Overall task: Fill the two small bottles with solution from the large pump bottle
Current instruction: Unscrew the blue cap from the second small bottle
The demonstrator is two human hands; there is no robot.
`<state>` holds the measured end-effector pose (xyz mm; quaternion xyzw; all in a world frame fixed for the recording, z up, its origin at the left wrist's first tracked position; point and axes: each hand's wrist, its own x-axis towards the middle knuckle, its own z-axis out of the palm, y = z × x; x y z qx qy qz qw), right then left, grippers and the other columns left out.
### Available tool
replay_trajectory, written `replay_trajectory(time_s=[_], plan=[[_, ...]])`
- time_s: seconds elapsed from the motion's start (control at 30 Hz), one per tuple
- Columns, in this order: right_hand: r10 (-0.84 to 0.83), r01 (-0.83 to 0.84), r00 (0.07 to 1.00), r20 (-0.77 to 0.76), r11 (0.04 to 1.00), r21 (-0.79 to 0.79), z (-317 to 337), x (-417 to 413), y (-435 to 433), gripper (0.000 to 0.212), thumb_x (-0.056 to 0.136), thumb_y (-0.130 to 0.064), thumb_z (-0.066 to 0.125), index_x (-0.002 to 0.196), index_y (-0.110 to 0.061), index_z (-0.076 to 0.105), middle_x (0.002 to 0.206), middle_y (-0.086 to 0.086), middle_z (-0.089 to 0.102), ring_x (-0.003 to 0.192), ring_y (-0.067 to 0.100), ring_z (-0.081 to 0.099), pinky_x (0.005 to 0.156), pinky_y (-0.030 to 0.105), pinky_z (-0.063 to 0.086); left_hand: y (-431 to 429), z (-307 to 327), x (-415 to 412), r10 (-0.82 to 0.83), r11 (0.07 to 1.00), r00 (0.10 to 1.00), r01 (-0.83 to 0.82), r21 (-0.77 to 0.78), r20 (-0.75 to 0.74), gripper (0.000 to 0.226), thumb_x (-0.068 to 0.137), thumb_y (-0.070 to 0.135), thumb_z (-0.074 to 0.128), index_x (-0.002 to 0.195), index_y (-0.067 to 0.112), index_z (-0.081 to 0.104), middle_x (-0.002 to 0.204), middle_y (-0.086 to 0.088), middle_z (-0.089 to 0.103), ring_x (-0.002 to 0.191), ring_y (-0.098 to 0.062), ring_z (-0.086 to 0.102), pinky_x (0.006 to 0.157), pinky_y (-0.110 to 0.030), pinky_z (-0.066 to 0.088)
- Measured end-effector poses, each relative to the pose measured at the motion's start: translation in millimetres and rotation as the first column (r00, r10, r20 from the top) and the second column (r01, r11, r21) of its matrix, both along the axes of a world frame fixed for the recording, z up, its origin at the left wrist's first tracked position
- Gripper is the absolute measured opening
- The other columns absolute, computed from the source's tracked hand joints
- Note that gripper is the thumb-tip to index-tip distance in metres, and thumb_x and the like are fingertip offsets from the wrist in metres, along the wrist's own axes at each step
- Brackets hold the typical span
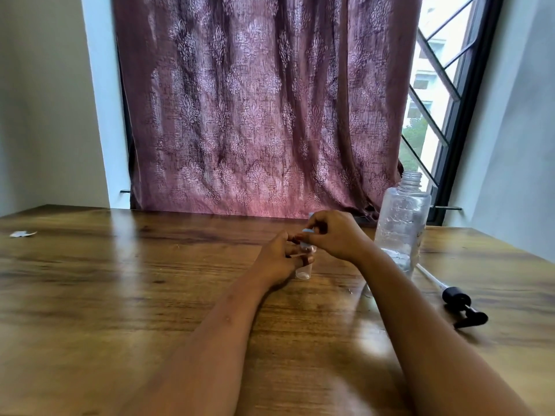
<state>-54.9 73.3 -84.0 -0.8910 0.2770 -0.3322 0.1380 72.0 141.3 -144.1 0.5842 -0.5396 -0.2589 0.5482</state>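
Observation:
A small clear bottle (302, 271) stands on the wooden table (150, 280), and my left hand (282, 259) grips its body. My right hand (333, 235) pinches the light blue cap (307, 235) at the bottle's top. Behind my right hand a bit of a second small bottle (310, 215) shows; the rest is hidden. The large clear bottle (402, 223) stands upright to the right with its neck open and a little liquid at the bottom. Its black pump head with the white tube (456, 298) lies on the table to the right of it.
A purple patterned curtain (258, 109) hangs behind the table's far edge. A window with a black grille (435, 85) is at the right. A small scrap of paper (22, 234) lies at the table's far left.

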Motion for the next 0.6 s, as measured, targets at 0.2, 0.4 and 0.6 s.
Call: replay_trajectory(time_s=[0.2,0.4,0.6], plan=[[0.078,-0.075,0.994,-0.071,0.997,0.033,3.3,-3.6,0.1,0.018,0.086,-0.022,0.066,0.101,-0.013,0.071,0.084,-0.002,0.066,0.079,0.008,0.059,0.063,0.010,0.040,0.6,0.6,-1.2,0.011,1.000,1.000,-0.011,0.013,-0.026,0.038,0.082,0.006,0.071,0.113,0.007,0.050,0.109,-0.011,0.071,0.081,-0.003,0.064,0.061,-0.013,0.048],[0.167,-0.166,0.986,0.016,0.958,0.235,4.5,-5.4,0.1,0.033,0.086,-0.013,0.064,0.118,-0.017,0.061,0.102,-0.003,0.064,0.096,0.010,0.062,0.088,0.023,0.048,0.0,0.9,-2.4,0.002,1.000,0.999,-0.002,0.012,-0.052,0.033,0.082,0.005,0.070,0.105,0.015,0.049,0.108,-0.007,0.071,0.084,-0.008,0.063,0.065,-0.019,0.049],[0.012,-0.014,0.998,-0.062,1.000,-0.026,-2.5,5.2,2.6,0.020,0.082,-0.028,0.069,0.089,-0.010,0.065,0.069,-0.011,0.050,0.062,-0.001,0.044,0.055,0.011,0.032,-0.6,0.3,-0.5,-0.006,1.000,0.998,0.006,0.012,-0.055,0.032,0.082,0.006,0.070,0.103,0.016,0.048,0.103,-0.007,0.070,0.089,-0.011,0.064,0.072,-0.025,0.051]])
